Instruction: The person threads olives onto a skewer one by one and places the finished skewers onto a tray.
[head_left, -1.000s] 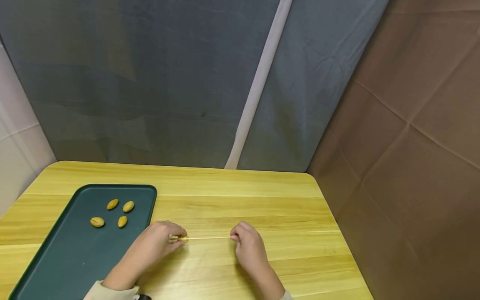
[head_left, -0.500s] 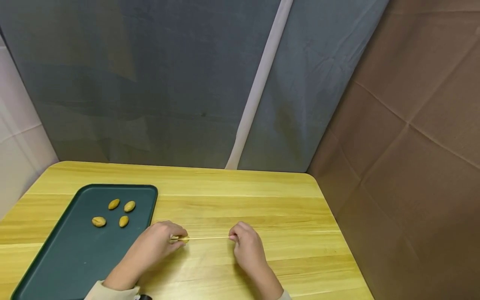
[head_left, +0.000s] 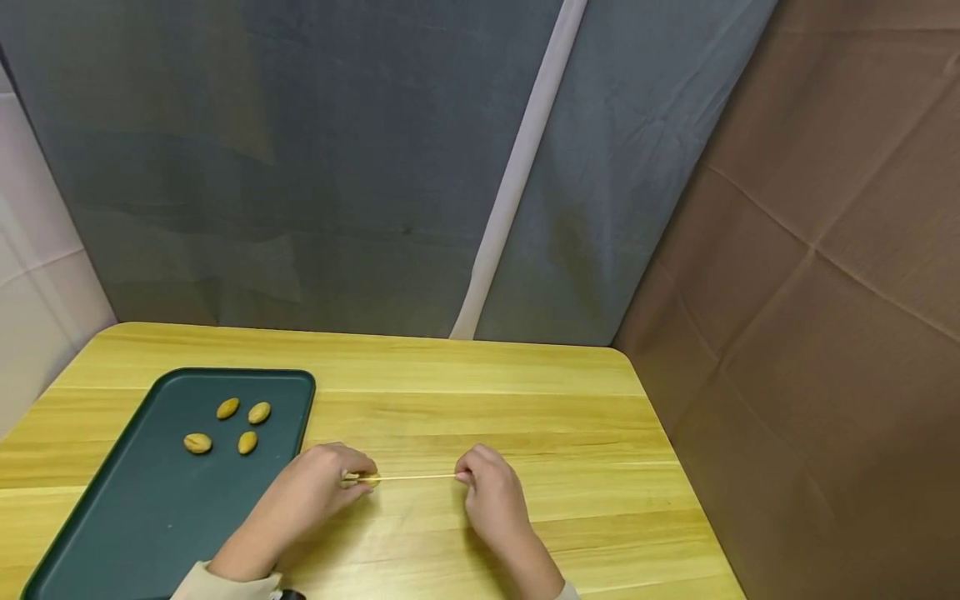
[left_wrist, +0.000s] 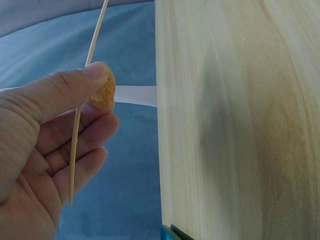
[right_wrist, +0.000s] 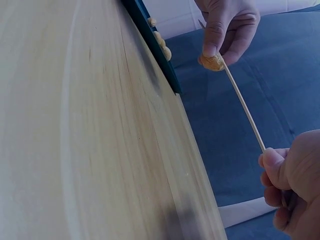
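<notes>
My left hand [head_left: 321,485] pinches a wrinkled, yellow-orange oval fruit [left_wrist: 105,95] between thumb and fingers, above the table beside the tray. A thin wooden skewer [head_left: 416,477] runs from that fruit across to my right hand [head_left: 497,498], which grips its other end with thumb and curled fingers. In the left wrist view the skewer's free end slants past the fruit and over the palm. The thumb hides where fruit and skewer meet, though the skewer seems to pass through. Seen from the right wrist, the fruit [right_wrist: 212,62] sits at the left thumb tip.
A dark green tray [head_left: 168,500] lies on the left of the wooden table [head_left: 592,475]. Several similar oval fruits [head_left: 198,443] rest near its far end. Grey cloth [head_left: 337,167] hangs behind the table, and brown cloth [head_left: 825,333] stands along the right.
My right hand has shifted slightly left, shortening the stretch of skewer visible between the hands. The left hand has barely moved, and its hold on the fruit is the same.
</notes>
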